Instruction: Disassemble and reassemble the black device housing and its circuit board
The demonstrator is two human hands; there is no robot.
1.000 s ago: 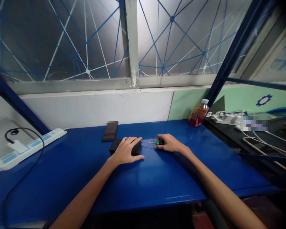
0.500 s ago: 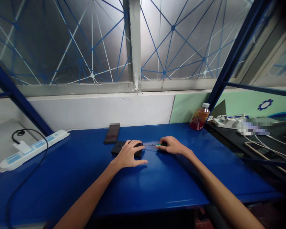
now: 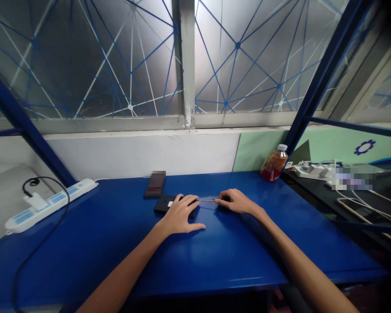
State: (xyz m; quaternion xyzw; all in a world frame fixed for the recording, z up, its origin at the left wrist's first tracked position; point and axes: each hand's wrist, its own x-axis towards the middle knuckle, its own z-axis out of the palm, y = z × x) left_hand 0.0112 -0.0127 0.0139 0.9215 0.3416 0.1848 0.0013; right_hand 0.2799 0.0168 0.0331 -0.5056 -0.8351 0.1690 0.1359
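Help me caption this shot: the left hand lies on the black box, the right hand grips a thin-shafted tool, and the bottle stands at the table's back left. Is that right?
Not the bottle: the head view shows it at the back right of the table. The left hand on the black box and the right hand gripping a thin-shafted tool are correct.

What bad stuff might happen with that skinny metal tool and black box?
The thin tool in the right hand points toward the left hand, so a slip might poke a finger. If the left hand presses too lightly, the black box might slide, perhaps bumping the dark slab close by.
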